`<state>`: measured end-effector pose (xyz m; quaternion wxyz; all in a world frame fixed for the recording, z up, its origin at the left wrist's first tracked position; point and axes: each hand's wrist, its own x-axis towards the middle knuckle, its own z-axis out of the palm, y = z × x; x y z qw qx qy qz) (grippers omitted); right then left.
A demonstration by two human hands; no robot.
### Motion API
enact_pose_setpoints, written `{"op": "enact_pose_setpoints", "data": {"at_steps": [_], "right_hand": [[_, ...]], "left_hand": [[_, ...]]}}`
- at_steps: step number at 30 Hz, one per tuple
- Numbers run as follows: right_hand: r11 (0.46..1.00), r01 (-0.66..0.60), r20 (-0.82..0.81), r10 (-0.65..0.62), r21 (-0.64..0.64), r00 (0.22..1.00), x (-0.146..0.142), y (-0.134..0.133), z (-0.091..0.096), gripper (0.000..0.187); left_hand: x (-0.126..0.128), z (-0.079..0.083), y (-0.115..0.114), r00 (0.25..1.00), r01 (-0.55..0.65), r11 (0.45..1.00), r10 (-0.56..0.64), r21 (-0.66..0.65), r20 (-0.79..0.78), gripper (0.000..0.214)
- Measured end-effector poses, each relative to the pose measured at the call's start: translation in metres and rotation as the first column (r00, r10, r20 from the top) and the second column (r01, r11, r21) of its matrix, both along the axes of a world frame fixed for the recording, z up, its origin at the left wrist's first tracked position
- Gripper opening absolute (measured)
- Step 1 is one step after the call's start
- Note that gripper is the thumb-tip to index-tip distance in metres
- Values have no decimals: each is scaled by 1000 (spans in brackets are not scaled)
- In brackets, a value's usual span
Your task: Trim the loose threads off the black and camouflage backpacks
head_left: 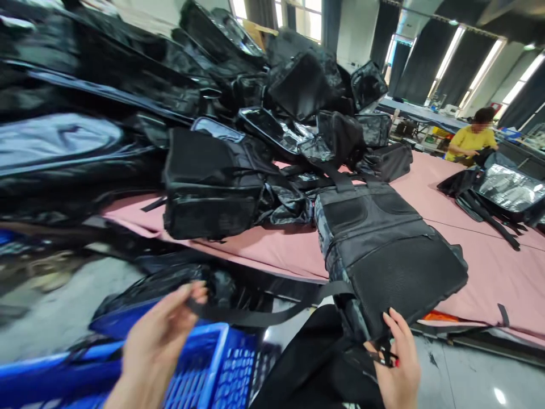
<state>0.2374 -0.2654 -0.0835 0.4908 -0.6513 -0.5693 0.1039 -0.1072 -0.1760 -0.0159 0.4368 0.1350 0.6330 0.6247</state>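
Observation:
A black and grey backpack (392, 267) lies on the pink-covered table in front of me, its lower corner reaching over the edge. From its side runs a black strap (272, 315), whose far end is pinched in my left hand (162, 329) above the blue crate. My right hand (395, 358) grips the near corner of the backpack, thumb below and fingers on top. Close to that thumb are a small dark piece, perhaps a buckle, and a bit of red. The strap sags between the backpack and my left hand.
A pink cloth (451, 199) covers the table. Another black bag (213, 187) and a high pile of bags (298, 85) stand behind and left. A blue plastic crate (213, 363) is below my left hand. Far right, a person in yellow (472, 139) works beside a silver-lined bag (511, 190).

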Motion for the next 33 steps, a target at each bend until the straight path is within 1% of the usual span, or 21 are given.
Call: {"op": "enact_pose_setpoints", "data": {"at_steps": [1, 2, 3, 4, 5, 6, 7, 8, 9, 11, 12, 14, 17, 19, 22, 24, 26, 29, 33], "right_hand": [[1000, -24, -8, 24, 5, 1000, 4, 0, 5, 34], [999, -50, -15, 50, 15, 999, 7, 0, 11, 30], [997, -67, -24, 67, 25, 997, 11, -1, 17, 24], [997, -77, -43, 78, 26, 996, 13, -2, 22, 18], [997, -82, -74, 83, 14, 994, 14, -5, 27, 12], [996, -84, -116, 82, -11, 990, 15, -9, 32, 10], [995, -90, -162, 82, -41, 983, 14, -13, 35, 9], [992, -104, -208, 88, -71, 974, 12, -17, 38, 10], [988, -124, -248, 98, -92, 964, 10, -21, 39, 17], [981, -163, -294, 125, -107, 948, 7, -27, 42, 36], [979, -174, -295, 137, -104, 945, 6, -29, 43, 39], [978, -186, -255, 158, -92, 954, 6, -32, 44, 32], [980, -194, -122, 186, -54, 975, 6, -30, 46, 24], [977, -214, -28, 213, -20, 977, 4, -27, 47, 25], [972, -235, 65, 233, 12, 970, -1, -22, 52, 22], [974, -226, 78, 224, 11, 971, -4, -20, 54, 21], [974, -225, 66, 225, -7, 972, -4, -19, 56, 22], [964, -265, 58, 267, -37, 962, -2, -18, 57, 24], [948, -315, 128, 319, -51, 939, 3, -17, 61, 24]], "left_hand": [[7, -1, -9, 999, 35, 999, -35, -11, 40, 17], [20, -2, -16, 992, 101, 995, -100, -11, 81, 19], [38, -1, -20, 976, 188, 982, -186, -5, 116, 24], [58, 1, -25, 941, 310, 951, -309, 16, 135, 29], [80, 5, -29, 887, 436, 899, -435, 24, 156, 32], [101, 10, -33, 818, 550, 835, -545, 28, 184, 33], [121, 15, -37, 748, 634, 773, -622, 27, 232, 34], [137, 20, -42, 689, 691, 722, -670, 28, 278, 33], [150, 25, -46, 640, 731, 682, -700, 31, 317, 33], [167, 29, -52, 581, 774, 632, -732, 36, 355, 32], [172, 29, -53, 569, 788, 615, -745, 30, 349, 32], [177, 25, -54, 562, 807, 591, -768, 0, 308, 34], [177, 18, -55, 566, 821, 569, -801, -44, 197, 38], [176, 15, -56, 570, 821, 568, -811, -59, 130, 40], [173, 13, -57, 601, 800, 597, -794, -66, 96, 42], [172, 13, -58, 619, 785, 617, -779, -51, 103, 42], [172, 14, -59, 624, 780, 624, -774, -41, 106, 42], [173, 15, -59, 606, 795, 605, -789, -39, 99, 41], [173, 15, -59, 567, 823, 567, -819, -30, 90, 41]]}}
